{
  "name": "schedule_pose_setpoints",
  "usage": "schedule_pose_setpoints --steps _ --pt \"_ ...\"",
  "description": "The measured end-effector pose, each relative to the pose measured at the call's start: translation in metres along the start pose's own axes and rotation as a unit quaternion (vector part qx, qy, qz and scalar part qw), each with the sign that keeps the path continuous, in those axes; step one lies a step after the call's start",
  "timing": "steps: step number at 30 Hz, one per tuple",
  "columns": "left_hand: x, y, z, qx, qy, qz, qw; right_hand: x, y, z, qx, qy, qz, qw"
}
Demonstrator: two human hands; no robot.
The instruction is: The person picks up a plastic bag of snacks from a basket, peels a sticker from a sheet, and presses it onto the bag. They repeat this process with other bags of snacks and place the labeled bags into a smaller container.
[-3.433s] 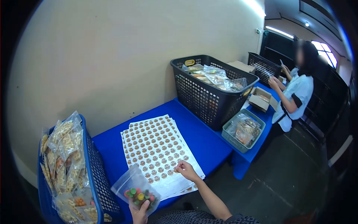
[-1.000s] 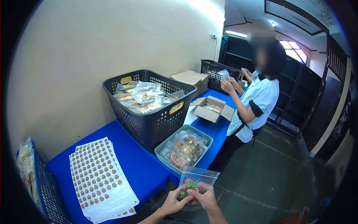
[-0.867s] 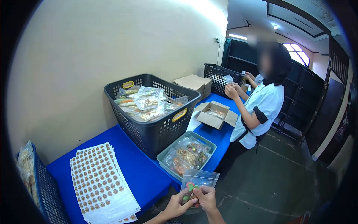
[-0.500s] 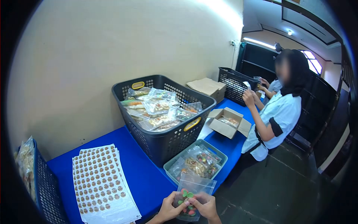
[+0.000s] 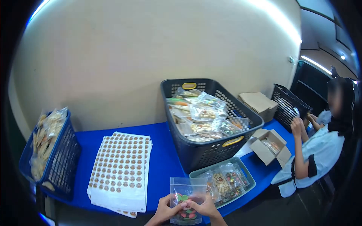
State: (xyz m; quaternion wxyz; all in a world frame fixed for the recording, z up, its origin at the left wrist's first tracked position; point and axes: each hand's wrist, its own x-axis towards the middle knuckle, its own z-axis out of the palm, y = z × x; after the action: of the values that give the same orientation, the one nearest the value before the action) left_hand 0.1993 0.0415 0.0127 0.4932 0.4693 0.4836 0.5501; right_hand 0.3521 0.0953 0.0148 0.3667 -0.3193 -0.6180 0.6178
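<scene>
A clear zip bag point(image 5: 188, 184) with red and green pieces in its lower half is held upright near the bottom of the view. My left hand point(image 5: 166, 209) grips its left side, and my right hand point(image 5: 205, 206) grips its right side. Both thumbs press on the front and meet at the middle, covering whatever lies beneath them. Just right of the bag is a grey-green tray point(image 5: 250, 182) with several filled bags. Sheets of round brown stickers point(image 5: 118, 165) lie on the blue-covered table point(image 5: 164, 147), left of my hands.
A large dark basket point(image 5: 201, 152) full of packed bags stands behind the tray. At the left is a blue basket point(image 5: 62, 165) of packets. To the right are an open cardboard box point(image 5: 264, 152), a brown carton point(image 5: 260, 103), another dark basket point(image 5: 286, 101) and a person point(image 5: 320, 154) working.
My view has swung left, so the scene has shifted right and more of the blue basket shows. Both hands still hold the bag, thumbs together on its front.
</scene>
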Motion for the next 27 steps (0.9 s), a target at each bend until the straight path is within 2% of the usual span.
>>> schedule_pose_setpoints --steps 4,6,8,14,16,17,20,22,23,25,27 --pt "0.001 0.009 0.013 -0.011 0.054 -0.014 0.998 0.013 -0.005 -0.012 0.053 -0.061 0.005 0.997" --pt "0.003 0.007 0.020 0.028 0.099 0.012 0.995 0.017 -0.015 -0.017 0.033 -0.078 0.045 0.995" --pt "0.004 0.008 0.028 -0.003 0.140 -0.013 0.990 0.022 -0.010 -0.024 0.071 -0.137 0.033 0.987" --pt "0.000 -0.020 0.040 0.018 0.212 0.061 0.975 0.028 0.001 -0.034 0.025 -0.165 0.057 0.984" --pt "-0.005 -0.021 0.043 0.075 0.210 0.036 0.974 0.028 -0.001 -0.036 0.041 -0.169 0.050 0.983" --pt "-0.008 -0.005 0.053 -0.015 0.217 -0.004 0.976 0.029 -0.001 -0.038 0.012 -0.176 0.048 0.983" --pt "-0.012 -0.010 0.054 0.025 0.244 0.009 0.969 0.028 -0.007 -0.035 -0.033 -0.185 0.060 0.980" --pt "-0.012 -0.027 0.052 0.035 0.277 0.020 0.960 0.028 -0.007 -0.033 -0.093 -0.210 -0.028 0.973" --pt "-0.013 -0.020 0.051 0.022 0.278 0.017 0.960 0.028 -0.008 -0.032 -0.092 -0.217 -0.029 0.971" --pt "-0.018 -0.017 0.047 0.011 0.283 0.014 0.959 0.027 -0.009 -0.027 -0.017 -0.214 0.034 0.976" --pt "-0.024 -0.021 0.036 0.138 0.277 -0.010 0.951 0.030 -0.006 -0.021 0.035 -0.226 0.070 0.971"
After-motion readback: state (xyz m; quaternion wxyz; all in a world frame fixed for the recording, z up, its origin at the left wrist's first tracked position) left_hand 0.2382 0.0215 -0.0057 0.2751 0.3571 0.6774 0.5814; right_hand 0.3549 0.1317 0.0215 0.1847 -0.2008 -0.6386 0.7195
